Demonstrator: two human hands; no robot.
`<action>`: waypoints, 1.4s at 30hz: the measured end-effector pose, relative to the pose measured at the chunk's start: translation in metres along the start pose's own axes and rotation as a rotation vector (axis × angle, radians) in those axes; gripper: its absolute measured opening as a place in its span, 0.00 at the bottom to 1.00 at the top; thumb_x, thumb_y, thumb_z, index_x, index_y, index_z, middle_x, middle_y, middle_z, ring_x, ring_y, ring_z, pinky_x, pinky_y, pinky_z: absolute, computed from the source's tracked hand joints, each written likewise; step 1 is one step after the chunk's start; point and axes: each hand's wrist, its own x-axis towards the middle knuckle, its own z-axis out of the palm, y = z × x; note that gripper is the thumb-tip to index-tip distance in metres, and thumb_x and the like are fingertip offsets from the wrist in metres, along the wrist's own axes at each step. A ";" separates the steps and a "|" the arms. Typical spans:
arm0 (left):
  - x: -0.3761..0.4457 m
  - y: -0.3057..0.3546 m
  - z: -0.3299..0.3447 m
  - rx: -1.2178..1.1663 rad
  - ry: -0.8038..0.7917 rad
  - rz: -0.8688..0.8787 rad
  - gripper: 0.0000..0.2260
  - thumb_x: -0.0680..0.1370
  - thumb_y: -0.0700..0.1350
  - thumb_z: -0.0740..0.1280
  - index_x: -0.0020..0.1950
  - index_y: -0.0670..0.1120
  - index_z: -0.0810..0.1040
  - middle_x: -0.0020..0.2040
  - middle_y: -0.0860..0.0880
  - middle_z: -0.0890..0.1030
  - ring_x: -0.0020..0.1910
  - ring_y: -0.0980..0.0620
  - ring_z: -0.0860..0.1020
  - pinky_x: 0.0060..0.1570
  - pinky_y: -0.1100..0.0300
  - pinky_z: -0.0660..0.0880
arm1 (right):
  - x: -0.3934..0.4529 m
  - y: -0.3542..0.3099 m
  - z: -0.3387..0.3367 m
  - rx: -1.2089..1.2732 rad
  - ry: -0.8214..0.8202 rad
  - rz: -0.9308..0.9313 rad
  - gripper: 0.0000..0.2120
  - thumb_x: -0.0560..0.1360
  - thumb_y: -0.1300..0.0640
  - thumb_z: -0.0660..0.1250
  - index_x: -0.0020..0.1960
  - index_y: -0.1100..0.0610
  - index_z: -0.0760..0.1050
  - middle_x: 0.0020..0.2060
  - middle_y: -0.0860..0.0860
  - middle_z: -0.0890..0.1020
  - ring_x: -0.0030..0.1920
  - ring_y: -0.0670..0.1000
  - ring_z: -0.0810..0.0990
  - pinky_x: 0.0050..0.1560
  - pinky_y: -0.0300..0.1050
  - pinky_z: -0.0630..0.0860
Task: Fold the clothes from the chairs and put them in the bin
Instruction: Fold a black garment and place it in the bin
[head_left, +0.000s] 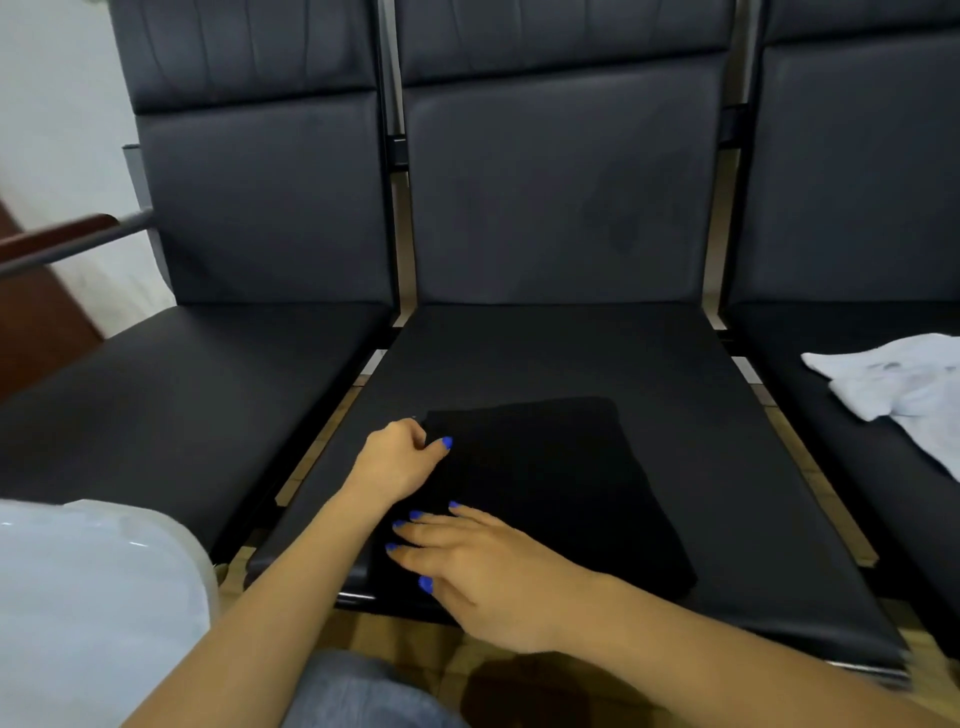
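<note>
Honestly, the folded black cloth garment (545, 483) could slump apart off the black padded chair seat (597, 353), since only the left hand (397, 460) pinches its corner grip while the right hand (483, 566) lies spread flat.

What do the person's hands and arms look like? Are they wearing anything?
Both arms are bare, with no sleeves showing. The left hand and right hand have bright blue polish on the nails. I see no rings, watch or gloves.

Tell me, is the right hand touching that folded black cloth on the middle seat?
Touching. The head view shows the right hand lying on the near edge of the black cloth, fingers straight and flat on the fabric, with no gap visible.
</note>
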 end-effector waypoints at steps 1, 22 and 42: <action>0.001 0.000 0.001 0.012 0.004 -0.004 0.13 0.79 0.49 0.66 0.38 0.46 0.68 0.35 0.51 0.73 0.35 0.54 0.71 0.33 0.61 0.66 | -0.002 -0.001 -0.004 0.085 0.033 0.030 0.21 0.82 0.60 0.54 0.75 0.53 0.63 0.76 0.48 0.62 0.76 0.45 0.54 0.76 0.42 0.46; -0.020 0.003 0.006 0.278 -0.130 0.023 0.19 0.78 0.61 0.62 0.46 0.44 0.74 0.43 0.48 0.77 0.45 0.49 0.77 0.39 0.59 0.73 | -0.075 0.094 -0.054 0.777 0.298 1.045 0.12 0.74 0.56 0.68 0.53 0.62 0.72 0.47 0.56 0.79 0.42 0.53 0.80 0.31 0.43 0.76; -0.125 -0.142 -0.130 -0.705 0.174 0.128 0.15 0.82 0.46 0.60 0.65 0.62 0.69 0.69 0.56 0.71 0.67 0.56 0.70 0.69 0.57 0.63 | 0.012 -0.069 -0.039 1.313 0.348 0.583 0.11 0.68 0.71 0.60 0.35 0.57 0.71 0.29 0.52 0.76 0.30 0.50 0.75 0.31 0.42 0.67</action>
